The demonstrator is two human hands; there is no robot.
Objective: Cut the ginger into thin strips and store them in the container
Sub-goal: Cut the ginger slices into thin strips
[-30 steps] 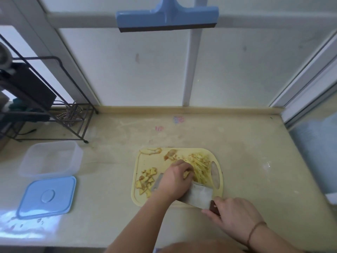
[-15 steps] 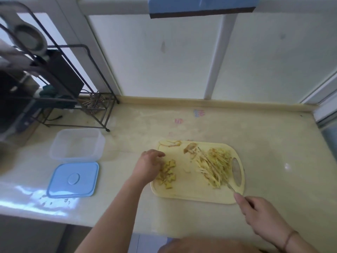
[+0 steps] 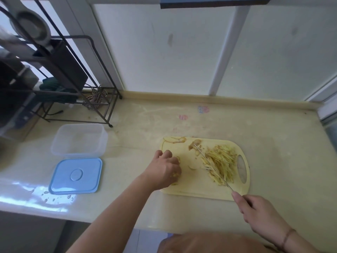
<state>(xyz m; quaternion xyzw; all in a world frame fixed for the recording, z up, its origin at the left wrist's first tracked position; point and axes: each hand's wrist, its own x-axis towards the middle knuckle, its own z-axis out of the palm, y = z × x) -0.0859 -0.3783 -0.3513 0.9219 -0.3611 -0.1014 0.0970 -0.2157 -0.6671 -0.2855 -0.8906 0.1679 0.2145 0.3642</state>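
A pale yellow cutting board lies on the counter. On its right half sits a pile of thin ginger strips. My right hand grips a knife, held edge-up so the blade runs as a thin line across the strips. My left hand is curled over small ginger pieces at the board's left side. Ginger peels lie along the far edge. The clear plastic container stands open and empty at the left, its blue lid in front of it.
A black wire rack with dark items stands at the back left. A blue squeegee hangs on the wall above. Water drops lie near the lid. The counter's front edge runs below my arms.
My left hand left the strips and moved to the small pieces on the board's left. The knife turned from flat under the strips to edge-up across them. The view shifted left.
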